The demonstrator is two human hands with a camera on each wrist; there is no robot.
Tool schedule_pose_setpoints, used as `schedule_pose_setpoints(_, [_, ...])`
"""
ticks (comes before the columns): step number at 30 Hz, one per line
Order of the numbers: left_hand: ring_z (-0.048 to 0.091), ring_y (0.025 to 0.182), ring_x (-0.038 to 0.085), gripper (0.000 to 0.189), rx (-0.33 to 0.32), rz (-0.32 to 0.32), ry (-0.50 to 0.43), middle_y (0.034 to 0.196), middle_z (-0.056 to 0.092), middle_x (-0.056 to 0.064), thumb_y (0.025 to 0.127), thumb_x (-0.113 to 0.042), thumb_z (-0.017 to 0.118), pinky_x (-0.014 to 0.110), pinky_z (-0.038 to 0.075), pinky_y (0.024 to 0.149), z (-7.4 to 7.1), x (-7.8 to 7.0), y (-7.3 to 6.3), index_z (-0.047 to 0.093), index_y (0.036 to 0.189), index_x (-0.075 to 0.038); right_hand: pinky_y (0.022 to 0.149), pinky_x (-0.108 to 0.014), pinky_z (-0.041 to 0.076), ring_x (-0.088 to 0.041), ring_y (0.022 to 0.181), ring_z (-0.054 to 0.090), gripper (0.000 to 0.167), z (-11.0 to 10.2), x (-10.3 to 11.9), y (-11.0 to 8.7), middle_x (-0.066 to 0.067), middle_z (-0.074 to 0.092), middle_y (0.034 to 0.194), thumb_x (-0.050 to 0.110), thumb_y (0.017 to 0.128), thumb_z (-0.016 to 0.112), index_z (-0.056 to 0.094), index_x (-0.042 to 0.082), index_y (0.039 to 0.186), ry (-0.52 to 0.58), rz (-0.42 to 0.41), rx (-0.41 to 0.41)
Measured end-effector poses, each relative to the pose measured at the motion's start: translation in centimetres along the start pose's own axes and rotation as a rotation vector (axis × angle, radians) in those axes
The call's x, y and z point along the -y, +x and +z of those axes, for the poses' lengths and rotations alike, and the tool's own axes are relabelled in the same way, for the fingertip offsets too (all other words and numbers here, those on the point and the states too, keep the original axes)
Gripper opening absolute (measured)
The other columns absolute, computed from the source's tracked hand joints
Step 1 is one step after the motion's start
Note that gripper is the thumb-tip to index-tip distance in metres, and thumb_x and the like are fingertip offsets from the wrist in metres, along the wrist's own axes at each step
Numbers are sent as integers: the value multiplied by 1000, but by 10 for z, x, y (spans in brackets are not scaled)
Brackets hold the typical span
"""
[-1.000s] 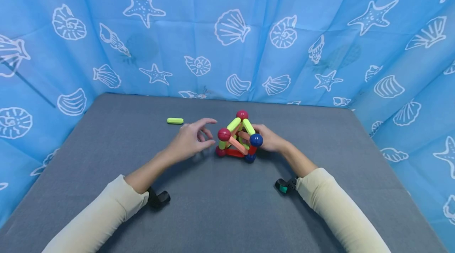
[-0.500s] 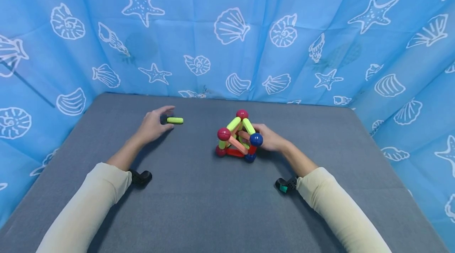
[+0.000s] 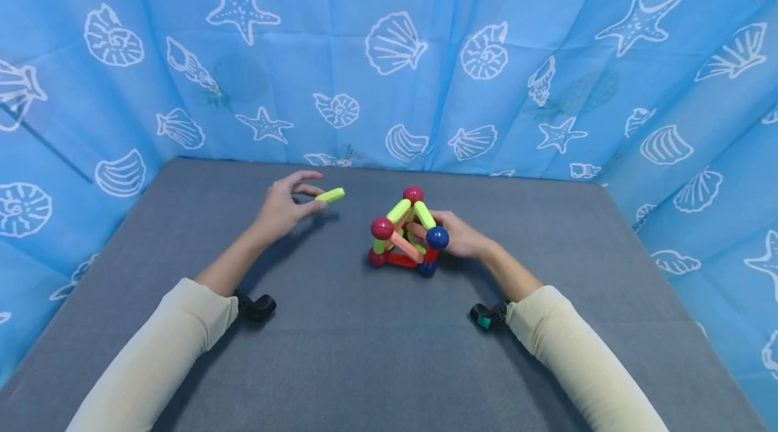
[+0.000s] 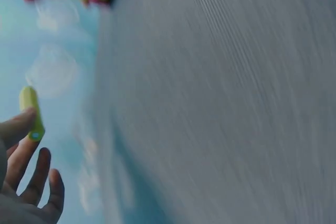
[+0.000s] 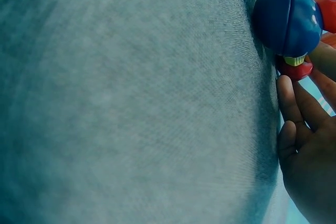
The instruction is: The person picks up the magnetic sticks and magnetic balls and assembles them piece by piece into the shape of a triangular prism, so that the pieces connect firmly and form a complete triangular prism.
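Observation:
My left hand [image 3: 284, 206] pinches a yellow-green magnetic rod [image 3: 330, 196] between thumb and finger, raised above the table. In the left wrist view the rod [image 4: 32, 114] points up past the fingertips, and the other fingers are spread. A frame of magnetic rods and balls [image 3: 404, 261] stands on the table's middle, with red and dark blue balls and green, orange and red rods. At its right back side, my right hand [image 3: 462, 237] holds it, fingers partly hidden behind the blue ball [image 3: 437, 238]. The right wrist view shows fingertips beside a red ball [image 5: 294, 69].
A grey cloth covers the table [image 3: 377, 351], which ends at a blue curtain [image 3: 340, 54] with white shells and starfish. Black wrist devices [image 3: 256, 308] sit under both cuffs.
My left hand went left to the yellow-green rod lying on the table, took hold of it, lifted it and came back rightward. The right hand and the frame have stayed in place.

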State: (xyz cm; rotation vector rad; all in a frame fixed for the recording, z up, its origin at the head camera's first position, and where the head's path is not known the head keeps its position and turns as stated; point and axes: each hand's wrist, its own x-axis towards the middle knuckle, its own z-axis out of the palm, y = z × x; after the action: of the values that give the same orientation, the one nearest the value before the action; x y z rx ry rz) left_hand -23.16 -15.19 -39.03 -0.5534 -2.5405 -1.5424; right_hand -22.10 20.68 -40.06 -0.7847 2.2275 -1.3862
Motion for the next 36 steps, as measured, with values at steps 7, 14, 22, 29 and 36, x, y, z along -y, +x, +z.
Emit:
schedule_pose_setpoints(7, [64, 105, 21, 52, 2, 163, -161, 102, 75, 10, 84, -8, 80, 34, 50, 78, 29, -52, -4, 59, 132, -7, 91, -38, 51, -30, 100, 62, 32, -1, -1, -1, -21, 64, 113, 9, 102, 52, 55, -5, 131, 9, -24, 7])
schedule_pose_setpoints(14, [64, 103, 18, 52, 69, 273, -229, 102, 75, 5, 83, -8, 81, 46, 47, 85, 51, -83, -12, 60, 130, -9, 90, -40, 51, -30, 98, 60, 31, -2, 0, -1, -19, 64, 111, 9, 103, 50, 55, -4, 132, 14, -25, 7])
schedule_pose_setpoints(22, [66, 107, 16, 52, 187, 332, -189, 105, 74, 4, 83, -10, 82, 47, 46, 98, 73, -90, -16, 60, 130, -6, 89, -37, 50, -29, 96, 58, 31, -1, -1, -2, -18, 62, 108, 3, 100, 55, 55, -5, 129, 5, -33, 6])
schedule_pose_setpoints(29, [62, 112, 15, 54, 203, 346, -78, 103, 74, -1, 82, -8, 82, 48, 40, 100, 79, -90, -17, 60, 131, -7, 88, -34, 49, -26, 95, 56, 33, -1, -3, -1, -14, 61, 107, 2, 98, 57, 55, -6, 130, -24, -48, 0])
schedule_pose_setpoints(36, [54, 113, 24, 51, 212, 341, 38, 105, 71, 4, 82, -8, 82, 46, 43, 94, 80, -95, -15, 62, 129, -7, 87, -34, 49, -26, 94, 56, 33, -2, -4, -1, -14, 60, 106, 1, 96, 56, 54, -7, 129, -21, -65, 7])
